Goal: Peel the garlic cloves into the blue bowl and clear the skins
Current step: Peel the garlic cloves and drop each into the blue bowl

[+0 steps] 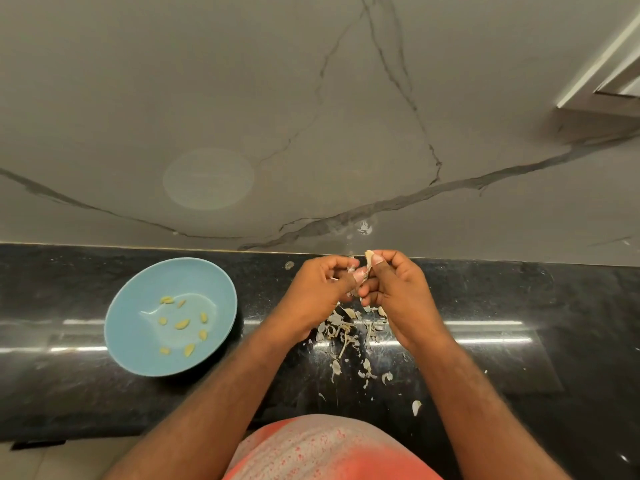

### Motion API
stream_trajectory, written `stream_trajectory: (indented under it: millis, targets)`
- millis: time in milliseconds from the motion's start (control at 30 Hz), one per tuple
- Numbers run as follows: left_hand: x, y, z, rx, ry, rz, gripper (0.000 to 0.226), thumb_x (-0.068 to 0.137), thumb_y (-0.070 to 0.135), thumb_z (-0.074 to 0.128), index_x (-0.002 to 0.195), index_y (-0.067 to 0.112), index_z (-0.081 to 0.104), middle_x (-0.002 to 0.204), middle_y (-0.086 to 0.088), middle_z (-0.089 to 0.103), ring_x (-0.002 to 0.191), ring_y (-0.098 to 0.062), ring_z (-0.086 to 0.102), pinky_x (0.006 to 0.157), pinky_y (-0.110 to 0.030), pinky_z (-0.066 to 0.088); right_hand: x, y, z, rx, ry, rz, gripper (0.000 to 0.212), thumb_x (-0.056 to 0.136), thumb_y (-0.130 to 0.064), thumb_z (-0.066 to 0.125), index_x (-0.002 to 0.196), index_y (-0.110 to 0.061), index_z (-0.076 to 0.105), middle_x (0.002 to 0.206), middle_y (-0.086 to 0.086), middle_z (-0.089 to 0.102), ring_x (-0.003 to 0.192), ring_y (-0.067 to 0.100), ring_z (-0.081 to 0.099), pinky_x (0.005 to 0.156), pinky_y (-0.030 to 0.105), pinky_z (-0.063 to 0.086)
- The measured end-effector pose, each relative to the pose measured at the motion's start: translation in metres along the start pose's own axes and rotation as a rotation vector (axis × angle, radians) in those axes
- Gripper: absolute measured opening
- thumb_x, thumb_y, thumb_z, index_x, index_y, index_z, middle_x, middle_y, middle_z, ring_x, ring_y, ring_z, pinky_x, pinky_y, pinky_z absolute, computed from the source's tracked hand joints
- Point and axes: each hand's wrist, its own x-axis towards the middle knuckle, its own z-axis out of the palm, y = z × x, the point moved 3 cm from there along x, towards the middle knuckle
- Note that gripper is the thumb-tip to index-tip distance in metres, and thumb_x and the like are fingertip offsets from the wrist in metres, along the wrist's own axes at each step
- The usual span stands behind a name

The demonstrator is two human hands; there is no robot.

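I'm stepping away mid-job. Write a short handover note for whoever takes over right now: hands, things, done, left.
Left hand and right hand: both pinch one garlic clove between them, above the black counter.
Blue bowl, left of the hands: several peeled cloves inside.
Loose skins litter the counter under the hands.
Left: finish this clove, drop it in, clear the skins.
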Motion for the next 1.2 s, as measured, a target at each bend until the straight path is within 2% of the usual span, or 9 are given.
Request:
stream_trajectory:
  millis: [67, 167, 333, 467, 633, 767, 867, 1033, 1200]
  targets:
    - [-0.001, -0.004, 0.000, -0.024, -0.002, -0.011, 0.015, 0.089, 0.016, 0.072, 0.104, 0.014, 0.073, 0.098, -0.014, 0.073, 0.086, -0.019, 0.071, 0.081, -0.034, 0.061, -0.001, 0.001, 0.000, 0.050, -0.016, 0.026, 0.018, 0.105, -0.016, 0.045, 0.111, -0.003, 0.055, 0.072, 0.010, 0.063, 0.056, 0.017, 0.060, 0.050, 0.025, 0.053]
    - [-0.001, -0.011, -0.001, -0.012, 0.027, -0.019, 0.013, 0.089, 0.008, 0.071, 0.100, 0.011, 0.074, 0.094, -0.016, 0.074, 0.083, -0.019, 0.070, 0.081, -0.034, 0.061, -0.004, 0.004, -0.001, 0.090, -0.015, 0.061, 0.016, 0.107, -0.018, 0.042, 0.111, -0.006, 0.052, 0.072, 0.006, 0.067, 0.056, 0.017, 0.064, 0.049, 0.025, 0.053]
    - [0.003, -0.026, -0.006, 0.104, 0.128, -0.044, 0.013, 0.087, 0.004, 0.071, 0.097, 0.013, 0.072, 0.088, -0.016, 0.072, 0.074, -0.017, 0.069, 0.078, -0.035, 0.061, -0.004, 0.010, -0.006, 0.096, 0.010, 0.089, 0.016, 0.107, -0.020, 0.042, 0.110, -0.008, 0.052, 0.096, 0.013, 0.076, 0.062, 0.018, 0.068, 0.051, 0.025, 0.053]
    - [0.005, -0.032, -0.008, 0.201, 0.170, -0.054, 0.014, 0.091, 0.011, 0.069, 0.092, 0.025, 0.072, 0.088, -0.005, 0.073, 0.081, -0.019, 0.071, 0.083, -0.042, 0.060, 0.001, 0.016, -0.013, 0.072, 0.059, 0.088, 0.015, 0.105, -0.017, 0.047, 0.108, -0.008, 0.058, 0.081, 0.009, 0.067, 0.062, 0.014, 0.061, 0.055, 0.025, 0.053]
    - [0.007, -0.024, -0.009, 0.308, 0.208, -0.007, 0.012, 0.096, 0.019, 0.062, 0.100, 0.025, 0.072, 0.094, 0.008, 0.072, 0.091, -0.007, 0.067, 0.090, -0.033, 0.056, 0.003, 0.016, -0.019, 0.023, 0.053, 0.079, 0.016, 0.099, -0.005, 0.055, 0.106, -0.007, 0.069, 0.079, 0.006, 0.065, 0.067, 0.014, 0.061, 0.064, 0.027, 0.055]
    - [0.001, -0.007, -0.002, 0.187, 0.118, 0.001, 0.014, 0.098, 0.026, 0.060, 0.101, 0.021, 0.073, 0.091, 0.004, 0.074, 0.085, -0.009, 0.071, 0.080, -0.032, 0.059, -0.003, 0.006, -0.016, -0.085, -0.061, 0.048, 0.017, 0.096, 0.000, 0.059, 0.104, -0.007, 0.073, 0.085, 0.014, 0.073, 0.076, 0.022, 0.069, 0.073, 0.029, 0.059]
    - [-0.005, 0.003, 0.002, 0.090, 0.043, 0.001, 0.012, 0.094, 0.018, 0.066, 0.102, 0.014, 0.074, 0.090, -0.004, 0.076, 0.084, -0.018, 0.073, 0.076, -0.031, 0.061, -0.008, -0.006, -0.012, -0.174, -0.122, 0.002, 0.017, 0.094, 0.000, 0.063, 0.106, -0.009, 0.072, 0.086, 0.017, 0.075, 0.078, 0.023, 0.072, 0.074, 0.030, 0.060]
    - [-0.009, 0.018, -0.005, 0.040, 0.100, 0.049, 0.012, 0.085, 0.008, 0.073, 0.096, 0.013, 0.076, 0.085, -0.002, 0.075, 0.077, -0.011, 0.070, 0.070, -0.022, 0.057, -0.013, -0.025, -0.013, -0.259, -0.040, -0.050, 0.009, 0.089, -0.011, 0.073, 0.097, -0.011, 0.073, 0.082, 0.010, 0.077, 0.079, 0.026, 0.075, 0.077, 0.036, 0.062]
    - [-0.014, 0.034, -0.007, 0.144, 0.130, 0.181, 0.013, 0.083, 0.015, 0.077, 0.094, 0.022, 0.076, 0.083, 0.006, 0.076, 0.078, -0.006, 0.071, 0.074, -0.023, 0.058, -0.023, -0.041, -0.005, -0.315, -0.064, -0.101, 0.005, 0.089, -0.018, 0.072, 0.093, -0.016, 0.074, 0.079, 0.004, 0.076, 0.072, 0.015, 0.073, 0.066, 0.020, 0.057]
